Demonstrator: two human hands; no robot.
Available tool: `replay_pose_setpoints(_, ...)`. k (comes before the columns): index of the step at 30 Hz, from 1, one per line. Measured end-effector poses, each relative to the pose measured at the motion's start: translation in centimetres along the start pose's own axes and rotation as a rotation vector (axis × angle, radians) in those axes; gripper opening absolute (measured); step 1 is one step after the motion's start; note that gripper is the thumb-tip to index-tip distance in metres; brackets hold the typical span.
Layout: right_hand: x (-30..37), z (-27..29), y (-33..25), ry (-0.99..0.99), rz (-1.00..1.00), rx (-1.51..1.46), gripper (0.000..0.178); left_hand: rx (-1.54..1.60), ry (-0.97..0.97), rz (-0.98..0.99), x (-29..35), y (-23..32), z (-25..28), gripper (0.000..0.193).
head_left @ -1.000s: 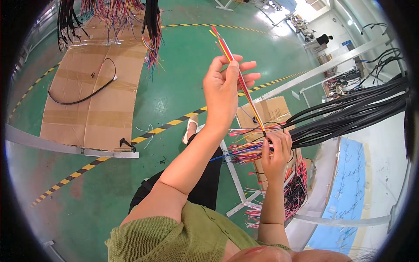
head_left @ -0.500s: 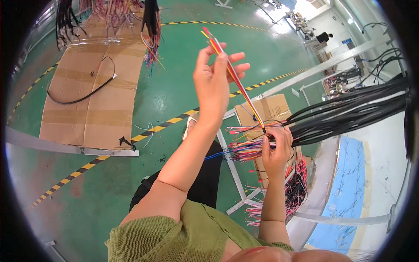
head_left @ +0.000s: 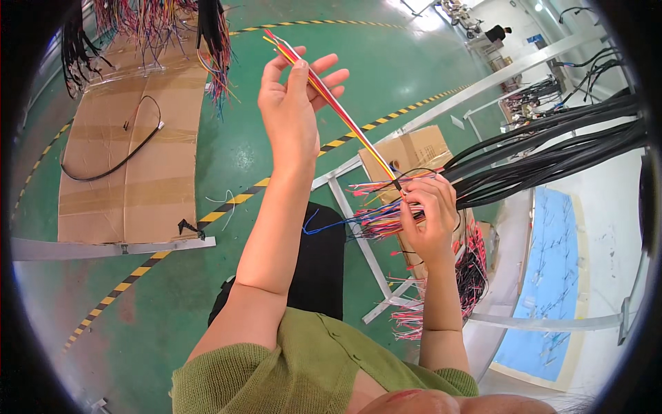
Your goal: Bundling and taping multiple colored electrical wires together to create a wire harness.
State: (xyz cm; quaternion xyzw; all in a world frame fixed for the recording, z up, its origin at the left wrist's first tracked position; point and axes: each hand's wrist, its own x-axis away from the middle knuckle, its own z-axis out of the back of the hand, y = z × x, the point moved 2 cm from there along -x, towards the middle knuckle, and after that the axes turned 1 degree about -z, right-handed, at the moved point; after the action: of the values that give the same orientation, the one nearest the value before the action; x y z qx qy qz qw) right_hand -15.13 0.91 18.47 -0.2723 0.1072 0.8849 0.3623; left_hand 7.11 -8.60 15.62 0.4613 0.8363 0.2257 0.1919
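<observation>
A bundle of thin red, yellow and white wires (head_left: 349,121) runs taut and slanted between my hands. My left hand (head_left: 295,90) pinches it close to its free ends between thumb and forefinger, the other fingers spread. Lower right, my right hand (head_left: 427,207) closes around the other end, where the wires come out of a black cable sheath. Its fingertips partly hide that joint. Close by my right hand hang many black cables (head_left: 552,159), their stripped ends fanning out in coloured wires (head_left: 383,222). A looped blue wire (head_left: 321,228) sticks out leftward from them.
At the left, a cardboard sheet (head_left: 131,165) bears a single black cable (head_left: 121,169). More wire bundles (head_left: 148,27) hang over its far end. Metal frame bars (head_left: 365,255) stand below the cables. A blue board (head_left: 541,283) lies at the right. Far off stands a person (head_left: 496,33).
Both hands and the wire bundle have shifted left in view, the left hand furthest. The stretch of wire between the hands looks longer. The surroundings have shifted slightly too.
</observation>
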Motion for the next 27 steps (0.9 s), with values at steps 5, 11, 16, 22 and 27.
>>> replay_pose_setpoints(5, 0.1, -0.7, -0.3, 0.046, 0.029, 0.019, 0.018, 0.000, 0.006, 0.014, -0.1, 0.2, 0.7, 0.023)
replay_pose_setpoints(11, 0.0, -0.7, -0.9, 0.016, -0.002, 0.009, 0.014, 0.031, 0.018, 0.027, 0.1, -0.2, 1.2, 0.022)
replay_pose_setpoints(16, 0.0, 0.0, -1.2, -0.119, -0.024, 0.061, 0.015, 0.096, 0.022, 0.071, 0.4, -0.6, 0.8, 0.021)
replay_pose_setpoints(22, 0.0, 0.1, -0.9, -0.197, 0.022, 0.131, 0.014, 0.092, 0.031, 0.049, 0.3, -0.2, 0.8, 0.022)
replay_pose_setpoints(27, 0.3, 0.1, -0.7, -0.221, 0.040, 0.150, 0.015, 0.089, 0.020, 0.061, 0.3, -0.2, 0.9, 0.022)
